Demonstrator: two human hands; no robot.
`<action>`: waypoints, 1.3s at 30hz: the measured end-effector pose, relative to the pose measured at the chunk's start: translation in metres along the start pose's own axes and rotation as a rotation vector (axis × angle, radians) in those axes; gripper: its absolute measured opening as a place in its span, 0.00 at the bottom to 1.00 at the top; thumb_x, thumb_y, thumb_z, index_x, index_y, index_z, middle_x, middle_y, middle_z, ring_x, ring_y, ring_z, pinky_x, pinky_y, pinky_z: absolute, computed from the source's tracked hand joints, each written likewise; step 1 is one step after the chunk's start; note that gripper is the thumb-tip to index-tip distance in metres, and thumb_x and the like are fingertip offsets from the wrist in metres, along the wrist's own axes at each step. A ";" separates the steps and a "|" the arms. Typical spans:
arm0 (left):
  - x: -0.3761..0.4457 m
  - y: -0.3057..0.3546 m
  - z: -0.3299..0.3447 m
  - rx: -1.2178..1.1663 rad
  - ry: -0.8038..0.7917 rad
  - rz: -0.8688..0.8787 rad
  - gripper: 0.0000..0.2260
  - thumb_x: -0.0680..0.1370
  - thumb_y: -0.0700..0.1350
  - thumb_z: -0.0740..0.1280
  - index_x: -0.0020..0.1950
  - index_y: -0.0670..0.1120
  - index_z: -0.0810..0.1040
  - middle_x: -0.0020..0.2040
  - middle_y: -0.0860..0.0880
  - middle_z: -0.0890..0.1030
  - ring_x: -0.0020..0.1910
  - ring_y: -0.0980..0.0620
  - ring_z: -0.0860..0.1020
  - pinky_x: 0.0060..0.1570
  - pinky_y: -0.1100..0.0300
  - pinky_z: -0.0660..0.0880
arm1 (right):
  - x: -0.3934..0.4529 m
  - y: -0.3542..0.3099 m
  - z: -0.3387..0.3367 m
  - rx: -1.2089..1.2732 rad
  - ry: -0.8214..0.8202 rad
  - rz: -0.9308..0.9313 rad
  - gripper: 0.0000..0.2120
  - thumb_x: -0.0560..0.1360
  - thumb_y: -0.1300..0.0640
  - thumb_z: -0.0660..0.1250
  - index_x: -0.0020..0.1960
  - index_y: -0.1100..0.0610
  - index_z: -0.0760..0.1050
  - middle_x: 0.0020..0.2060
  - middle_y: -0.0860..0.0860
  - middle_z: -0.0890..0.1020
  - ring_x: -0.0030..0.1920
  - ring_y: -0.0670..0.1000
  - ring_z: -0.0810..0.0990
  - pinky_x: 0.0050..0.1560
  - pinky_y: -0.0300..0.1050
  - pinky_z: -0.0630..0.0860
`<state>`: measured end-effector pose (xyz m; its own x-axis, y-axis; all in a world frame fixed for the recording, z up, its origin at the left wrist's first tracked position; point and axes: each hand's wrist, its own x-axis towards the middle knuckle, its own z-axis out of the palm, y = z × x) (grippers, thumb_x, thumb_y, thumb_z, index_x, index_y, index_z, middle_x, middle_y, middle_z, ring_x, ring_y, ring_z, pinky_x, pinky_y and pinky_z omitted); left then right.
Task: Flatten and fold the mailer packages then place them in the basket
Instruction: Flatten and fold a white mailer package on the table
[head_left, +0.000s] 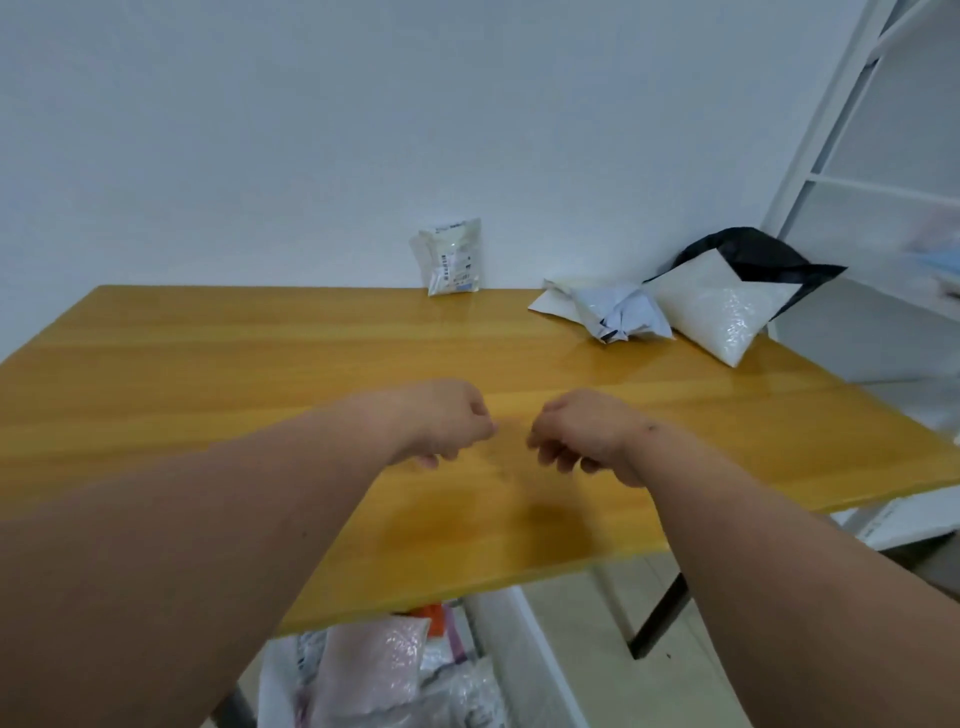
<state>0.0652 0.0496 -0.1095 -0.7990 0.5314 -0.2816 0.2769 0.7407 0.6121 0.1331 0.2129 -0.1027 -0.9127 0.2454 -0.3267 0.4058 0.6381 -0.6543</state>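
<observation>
Both hands hover over the worktop (208, 364), left hand (447, 421) and right hand (582, 436) with fingers loosely curled, holding nothing; mailers (623, 312) lie well beyond the fingers.

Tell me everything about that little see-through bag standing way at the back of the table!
The small clear bag looks like thin, shiny, crinkled plastic. It has white labels with dark print, too blurred to read. It stands nearly upright at the far edge of the yellow wooden table, and it seems to lean against the pale wall behind it. Nothing else touches it. Both hands are well in front of it, and the crumpled mailers lie off to its right.
</observation>
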 end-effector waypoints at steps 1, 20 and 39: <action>0.016 -0.002 -0.002 0.028 0.085 0.011 0.13 0.81 0.54 0.63 0.62 0.50 0.76 0.54 0.49 0.78 0.50 0.49 0.78 0.52 0.52 0.78 | 0.014 0.001 -0.006 -0.005 0.129 -0.049 0.06 0.76 0.58 0.64 0.48 0.60 0.78 0.42 0.52 0.81 0.39 0.51 0.78 0.38 0.45 0.71; 0.223 0.034 0.005 -0.132 0.239 -0.023 0.16 0.81 0.48 0.63 0.68 0.48 0.74 0.63 0.49 0.76 0.60 0.51 0.75 0.58 0.59 0.71 | 0.239 0.078 -0.107 -0.172 0.488 0.252 0.24 0.78 0.55 0.56 0.74 0.45 0.65 0.69 0.53 0.69 0.69 0.58 0.65 0.68 0.58 0.64; 0.160 0.060 -0.073 -0.764 0.070 -0.541 0.16 0.79 0.51 0.69 0.58 0.39 0.78 0.55 0.36 0.81 0.53 0.39 0.79 0.52 0.46 0.78 | 0.109 -0.052 -0.072 -0.050 -0.243 -0.211 0.16 0.78 0.62 0.60 0.63 0.56 0.78 0.53 0.52 0.82 0.50 0.50 0.79 0.44 0.38 0.72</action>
<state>-0.0848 0.1487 -0.0639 -0.7538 0.1492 -0.6400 -0.5473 0.3965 0.7371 0.0091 0.2588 -0.0551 -0.9358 -0.0741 -0.3448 0.2003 0.6929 -0.6926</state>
